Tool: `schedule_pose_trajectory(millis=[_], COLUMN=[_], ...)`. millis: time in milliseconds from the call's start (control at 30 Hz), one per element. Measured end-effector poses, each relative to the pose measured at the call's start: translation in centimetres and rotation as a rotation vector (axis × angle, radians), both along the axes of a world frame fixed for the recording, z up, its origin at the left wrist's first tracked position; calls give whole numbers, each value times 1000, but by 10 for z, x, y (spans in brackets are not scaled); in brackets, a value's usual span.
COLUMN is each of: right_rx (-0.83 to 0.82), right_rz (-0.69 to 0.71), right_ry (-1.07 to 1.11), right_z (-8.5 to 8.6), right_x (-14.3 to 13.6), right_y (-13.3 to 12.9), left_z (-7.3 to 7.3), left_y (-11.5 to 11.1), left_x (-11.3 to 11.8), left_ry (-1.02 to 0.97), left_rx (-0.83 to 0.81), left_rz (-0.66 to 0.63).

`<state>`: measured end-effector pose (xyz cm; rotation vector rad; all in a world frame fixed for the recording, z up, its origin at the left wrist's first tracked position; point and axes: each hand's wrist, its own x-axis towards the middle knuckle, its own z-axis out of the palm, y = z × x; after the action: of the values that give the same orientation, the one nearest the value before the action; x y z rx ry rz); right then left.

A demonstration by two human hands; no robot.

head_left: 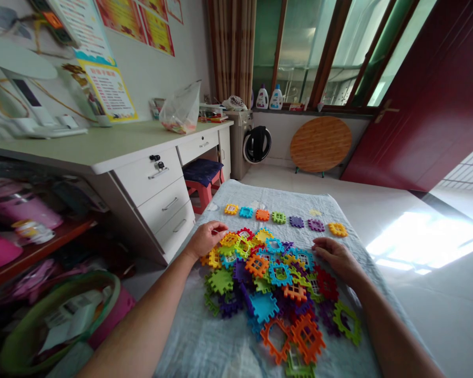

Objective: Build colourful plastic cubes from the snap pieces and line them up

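Note:
A heap of plastic interlocking building tiles (264, 306) in many colours lies on a table under a pale blue cloth (189, 325). Some tiles are solid, others have window-like or shaped cut-outs. Beyond the heap runs a row of single tiles, from a yellow one (231, 209) on the left, past a green one (278, 217), to a yellow-orange one (338, 229) on the right. My left hand (205, 240) is at the heap's far left edge, fingers loosely bent and apart, holding nothing visible. My right hand (336, 255) rests beside the heap's right edge, fingers stretched out, without a tile.
A white desk (118, 142) with drawers stands to the left, bearing a plastic bag (183, 110). Beneath it is a red stool (205, 189). A washing machine (238, 142) and a round wooden tabletop (321, 144) are farther back. A basket (112, 294) sits low at left.

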<state>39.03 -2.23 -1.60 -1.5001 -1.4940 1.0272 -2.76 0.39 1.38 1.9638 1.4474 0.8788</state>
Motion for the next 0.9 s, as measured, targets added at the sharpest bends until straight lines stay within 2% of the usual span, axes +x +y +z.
schedule_pose_trajectory(millis=[133, 233, 300, 567, 733, 900], right_rx=[4, 11, 15, 7, 5, -5], right_rz=[-3, -9, -12, -18, -15, -7], right_ry=[9, 5, 7, 11, 24, 7], right_z=[0, 1, 1, 3, 0, -2], right_x=[-1, -3, -4, -5, -3, 0], right_y=[0, -1, -2, -2, -1, 1], left_z=[17, 29, 32, 27, 23, 21], left_y=[-9, -17, -21, -21, -20, -17], left_x=[7, 16, 21, 28, 30, 34], left_ry=[31, 151, 219, 213, 230, 289], left_rx=[38, 45, 57, 90, 123, 163], left_rz=[-159, -339, -389, -299, -378, -364])
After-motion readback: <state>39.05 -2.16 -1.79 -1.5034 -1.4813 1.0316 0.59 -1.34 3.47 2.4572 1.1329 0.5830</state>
